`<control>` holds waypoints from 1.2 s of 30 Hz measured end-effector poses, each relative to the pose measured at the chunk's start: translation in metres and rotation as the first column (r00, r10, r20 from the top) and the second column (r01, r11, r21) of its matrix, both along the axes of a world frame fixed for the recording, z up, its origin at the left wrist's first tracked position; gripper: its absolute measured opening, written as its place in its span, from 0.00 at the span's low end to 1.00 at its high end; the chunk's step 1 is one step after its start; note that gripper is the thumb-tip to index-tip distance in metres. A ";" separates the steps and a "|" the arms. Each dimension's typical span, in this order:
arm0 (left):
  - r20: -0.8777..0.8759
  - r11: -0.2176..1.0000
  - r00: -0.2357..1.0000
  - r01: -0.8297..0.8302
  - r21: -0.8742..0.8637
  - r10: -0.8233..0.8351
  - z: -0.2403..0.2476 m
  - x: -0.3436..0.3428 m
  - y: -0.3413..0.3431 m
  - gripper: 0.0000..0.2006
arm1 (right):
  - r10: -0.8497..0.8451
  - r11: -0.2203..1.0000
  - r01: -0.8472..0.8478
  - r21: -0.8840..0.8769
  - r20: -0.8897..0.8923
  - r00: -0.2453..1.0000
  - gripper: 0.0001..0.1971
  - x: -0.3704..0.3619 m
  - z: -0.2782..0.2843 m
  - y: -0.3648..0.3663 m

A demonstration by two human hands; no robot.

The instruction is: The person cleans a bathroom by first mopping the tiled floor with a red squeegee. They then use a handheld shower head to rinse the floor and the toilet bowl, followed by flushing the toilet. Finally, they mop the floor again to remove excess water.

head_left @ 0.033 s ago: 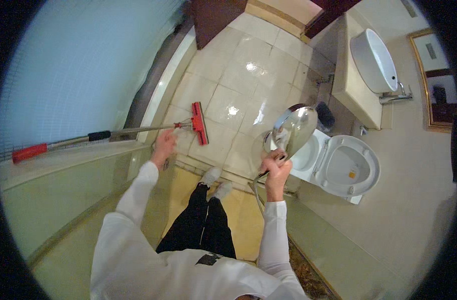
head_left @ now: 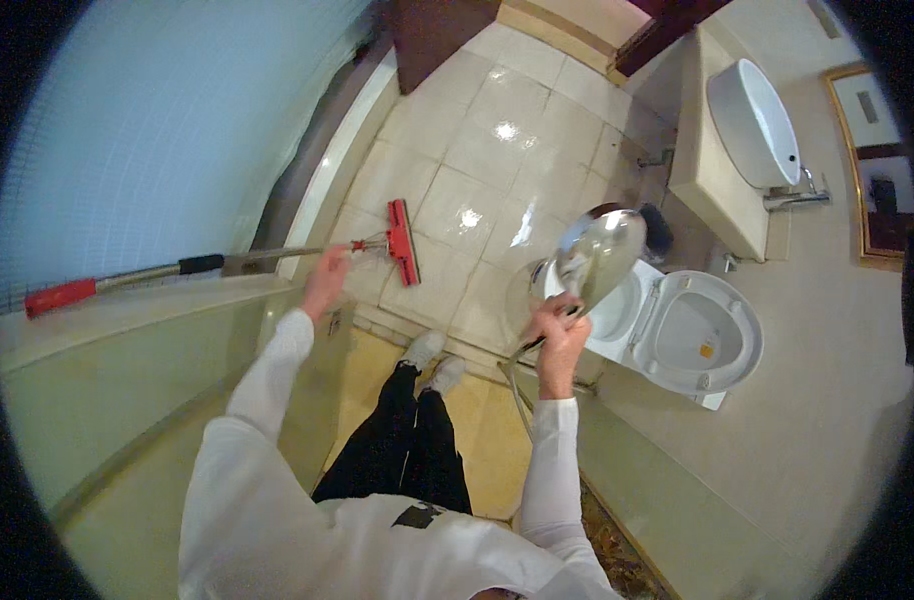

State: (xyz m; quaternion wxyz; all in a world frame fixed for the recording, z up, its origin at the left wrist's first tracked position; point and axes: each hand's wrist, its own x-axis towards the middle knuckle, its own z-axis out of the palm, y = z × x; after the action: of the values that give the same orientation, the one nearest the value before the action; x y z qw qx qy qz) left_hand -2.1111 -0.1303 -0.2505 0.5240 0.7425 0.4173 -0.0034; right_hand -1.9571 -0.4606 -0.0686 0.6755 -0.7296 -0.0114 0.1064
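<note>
- At 12 o'clock, you face a wet, shiny floor of beige square tiles (head_left: pixel 552 135), with a dark brown panel (head_left: pixel 432 45) beyond it.
- At 2 o'clock, a white oval washbasin (head_left: pixel 747 120) sits on a beige tabletop (head_left: pixel 692 165), beside a chrome tap (head_left: pixel 797 200); a gold-framed rectangular mirror (head_left: pixel 862 165) hangs farther right.
- Just past 3 o'clock, you have a white toilet (head_left: pixel 637 350) with a ring-shaped seat; the raised metal in your hand hides part of its cistern.
- At 10 o'clock, a bluish, finely gridded surface (head_left: pixel 147 150) fills your view.
- A small yellow patch (head_left: pixel 708 351) shows in the toilet bowl and a dark print (head_left: pixel 417 515) on your white shirt; both are too small to read.
- Your right grip (head_left: pixel 559 345) is clenched around the neck of a shiny, round, silver shower head (head_left: pixel 609 250), whose face lies toward 1 o'clock from your knuckles; a grey hose (head_left: pixel 518 395) trails below.
- Your left grip (head_left: pixel 324 285) meets the silver metal pole of a red squeegee (head_left: pixel 401 243); you cannot tell whether the fingers close around it. The blade lies at 2 o'clock from that hand, the red handle end at 9.
</note>
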 end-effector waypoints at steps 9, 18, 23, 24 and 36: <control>-0.623 0.381 0.769 0.537 0.752 0.145 0.034 0.001 0.076 0.22 | -0.333 0.942 0.331 0.060 0.029 0.943 0.11 0.051 -0.013 -0.042; -0.909 0.641 0.302 0.643 0.418 0.288 0.037 -0.002 0.123 0.16 | -0.233 0.968 0.247 0.052 -0.193 0.953 0.11 0.060 -0.041 -0.066; -0.955 0.594 0.281 0.754 0.282 0.096 0.041 0.025 0.114 0.14 | -0.320 0.947 0.322 0.003 -0.110 0.941 0.09 0.060 -0.046 -0.058; -0.959 0.504 0.282 0.830 0.239 -0.010 0.042 0.032 0.103 0.14 | -0.337 0.940 0.340 0.009 -0.114 0.935 0.09 0.061 -0.046 -0.057; -0.719 0.267 0.694 0.699 0.663 -0.032 -0.018 -0.039 -0.114 0.07 | -0.152 0.988 0.150 -0.029 -0.092 0.984 0.09 0.077 -0.048 -0.063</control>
State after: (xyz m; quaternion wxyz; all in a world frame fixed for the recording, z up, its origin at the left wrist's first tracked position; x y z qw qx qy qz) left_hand -2.1502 -0.2448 -0.2685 -0.1510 0.9386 0.2832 -0.1263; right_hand -1.8802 -0.5234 -0.1170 0.6735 -0.7298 0.0768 0.0890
